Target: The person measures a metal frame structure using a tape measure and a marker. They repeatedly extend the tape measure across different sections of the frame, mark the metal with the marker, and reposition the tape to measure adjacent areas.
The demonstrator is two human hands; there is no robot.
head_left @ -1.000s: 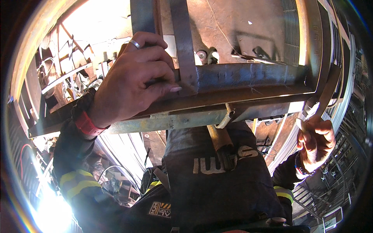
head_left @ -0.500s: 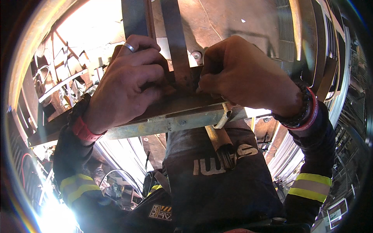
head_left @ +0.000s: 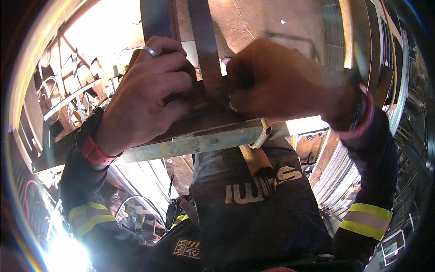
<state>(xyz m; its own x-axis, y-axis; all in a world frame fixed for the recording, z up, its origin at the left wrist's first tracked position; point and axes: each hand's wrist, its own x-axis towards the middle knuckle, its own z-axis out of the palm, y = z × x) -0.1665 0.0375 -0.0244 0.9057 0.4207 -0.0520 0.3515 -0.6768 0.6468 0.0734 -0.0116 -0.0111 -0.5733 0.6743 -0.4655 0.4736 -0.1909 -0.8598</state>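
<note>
My left hand (head_left: 152,93) is curled, fingers bent inward beside a dark flat metal bar (head_left: 204,41) that runs away from me. A silver ring is on one finger. My right hand (head_left: 281,81) is closed in a pinch on the bar's other side, slightly blurred. Whatever either set of fingertips grips is hidden in shadow. Both hands are over a dark crosswise metal piece (head_left: 181,129), above a pale metal bar (head_left: 181,146) nearest my body. A yellowish curved metal piece (head_left: 263,135) hooks over that bar, with a brown rod (head_left: 254,161) below it.
Another dark metal beam (head_left: 156,18) extends away beyond my left hand. Long pale strips (head_left: 144,179) lie low on the left, and more strips (head_left: 333,174) on the right. Scrap pieces (head_left: 72,86) clutter the far left. A yellowish pipe (head_left: 346,36) stands at the far right.
My right hand has moved slightly nearer the left and turned, its wrist shifting a little; it stays closed. My left hand holds almost the same place.
</note>
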